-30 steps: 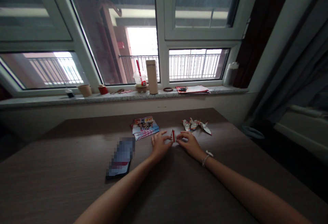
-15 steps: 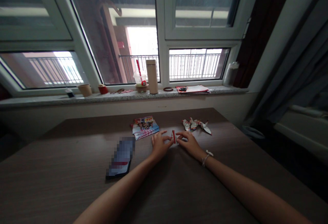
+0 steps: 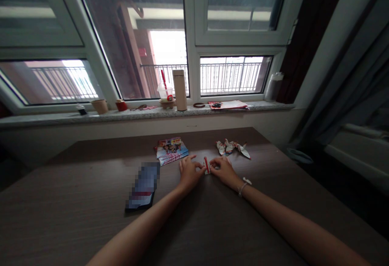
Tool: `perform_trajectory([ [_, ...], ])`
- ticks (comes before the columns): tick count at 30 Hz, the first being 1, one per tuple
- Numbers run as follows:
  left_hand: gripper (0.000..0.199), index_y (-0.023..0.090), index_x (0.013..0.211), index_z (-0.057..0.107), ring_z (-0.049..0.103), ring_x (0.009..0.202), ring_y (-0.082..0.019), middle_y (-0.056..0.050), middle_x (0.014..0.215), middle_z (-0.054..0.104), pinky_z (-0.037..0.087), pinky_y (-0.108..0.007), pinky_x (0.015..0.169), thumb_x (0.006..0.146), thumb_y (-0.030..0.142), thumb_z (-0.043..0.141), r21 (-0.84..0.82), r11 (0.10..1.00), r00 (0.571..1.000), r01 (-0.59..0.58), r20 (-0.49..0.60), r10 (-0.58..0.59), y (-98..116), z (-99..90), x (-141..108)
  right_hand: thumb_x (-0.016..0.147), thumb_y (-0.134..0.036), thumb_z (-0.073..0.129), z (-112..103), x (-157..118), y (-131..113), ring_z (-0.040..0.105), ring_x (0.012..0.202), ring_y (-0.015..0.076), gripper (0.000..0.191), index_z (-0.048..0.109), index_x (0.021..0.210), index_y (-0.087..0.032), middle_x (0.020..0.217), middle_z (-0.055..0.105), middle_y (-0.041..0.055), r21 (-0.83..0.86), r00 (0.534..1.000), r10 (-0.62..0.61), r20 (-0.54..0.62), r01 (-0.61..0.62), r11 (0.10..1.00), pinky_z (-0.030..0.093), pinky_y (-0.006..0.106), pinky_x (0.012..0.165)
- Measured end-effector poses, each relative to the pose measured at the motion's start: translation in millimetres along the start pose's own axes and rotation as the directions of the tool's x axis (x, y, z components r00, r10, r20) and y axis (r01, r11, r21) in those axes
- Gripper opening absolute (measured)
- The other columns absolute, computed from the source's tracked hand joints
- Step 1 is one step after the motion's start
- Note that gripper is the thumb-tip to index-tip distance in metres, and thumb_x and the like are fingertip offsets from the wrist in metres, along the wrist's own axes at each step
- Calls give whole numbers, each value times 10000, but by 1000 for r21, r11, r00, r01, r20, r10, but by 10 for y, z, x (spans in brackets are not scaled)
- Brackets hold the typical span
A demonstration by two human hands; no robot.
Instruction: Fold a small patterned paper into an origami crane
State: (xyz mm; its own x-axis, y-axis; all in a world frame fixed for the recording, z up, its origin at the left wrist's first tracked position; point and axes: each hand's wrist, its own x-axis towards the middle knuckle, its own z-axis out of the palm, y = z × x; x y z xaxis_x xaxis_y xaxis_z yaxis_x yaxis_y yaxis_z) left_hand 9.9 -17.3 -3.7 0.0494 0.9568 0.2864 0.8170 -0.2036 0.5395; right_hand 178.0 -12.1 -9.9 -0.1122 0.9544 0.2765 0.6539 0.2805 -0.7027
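Between my two hands is a small folded piece of paper (image 3: 207,166), white with a red stripe, just over the table. My left hand (image 3: 191,171) pinches its left edge between thumb and fingers. On the opposite edge, my right hand (image 3: 223,169) is closed with thumb and forefinger on the paper. Just beyond my right hand lie several folded paper cranes (image 3: 231,148), white with red and coloured print. A stack of colourful printed leaflets (image 3: 172,151) rests beyond my left hand.
A phone (image 3: 143,187), its screen pixelated, lies left of my left forearm on the brown table (image 3: 75,185). Along the windowsill (image 3: 146,114) stand a beige flask (image 3: 180,90), a drink cup with a red straw (image 3: 165,92), a paper cup (image 3: 99,106) and scissors (image 3: 215,105).
The folded paper has turned so that more of its striped face shows. My right thumb and fingers have come together on its edge. The left hand has barely moved.
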Motion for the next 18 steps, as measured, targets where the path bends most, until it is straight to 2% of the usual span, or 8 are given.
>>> perform_trajectory([
  [3,202,250,907,704,378,1284,-280,-78,1329,502,239,-517,1098,742,364,715,43,999,999,19,-36,-17,14,-9,-12,769,-309,605,23,-14,-7,519,1023,240,202,701,933,-241,862,673,28,-50,1000,18,-3,-18,999,196,482,1054],
  [6,268,311,1020,688,366,1289,-285,-66,1365,469,237,-547,1086,760,375,698,73,997,1000,-12,-24,14,21,-34,-17,757,-336,625,32,-17,3,498,1018,245,279,666,1018,-247,913,659,28,-90,999,17,-29,-20,996,272,439,1003],
  [13,172,426,962,735,291,1347,-338,-5,1500,363,127,-690,1065,827,405,631,160,978,986,-137,113,119,33,-123,-23,743,-345,638,22,-19,30,479,1050,253,343,613,1070,-241,1025,623,48,-120,999,-7,-54,1,993,330,382,942],
  [18,200,469,995,716,259,1372,-372,43,1533,320,60,-729,1061,823,468,615,223,963,984,-154,125,128,55,-171,-29,748,-342,633,41,-15,49,473,1067,258,333,607,1066,-249,1030,616,44,-143,999,-4,-51,-4,990,320,397,963],
])
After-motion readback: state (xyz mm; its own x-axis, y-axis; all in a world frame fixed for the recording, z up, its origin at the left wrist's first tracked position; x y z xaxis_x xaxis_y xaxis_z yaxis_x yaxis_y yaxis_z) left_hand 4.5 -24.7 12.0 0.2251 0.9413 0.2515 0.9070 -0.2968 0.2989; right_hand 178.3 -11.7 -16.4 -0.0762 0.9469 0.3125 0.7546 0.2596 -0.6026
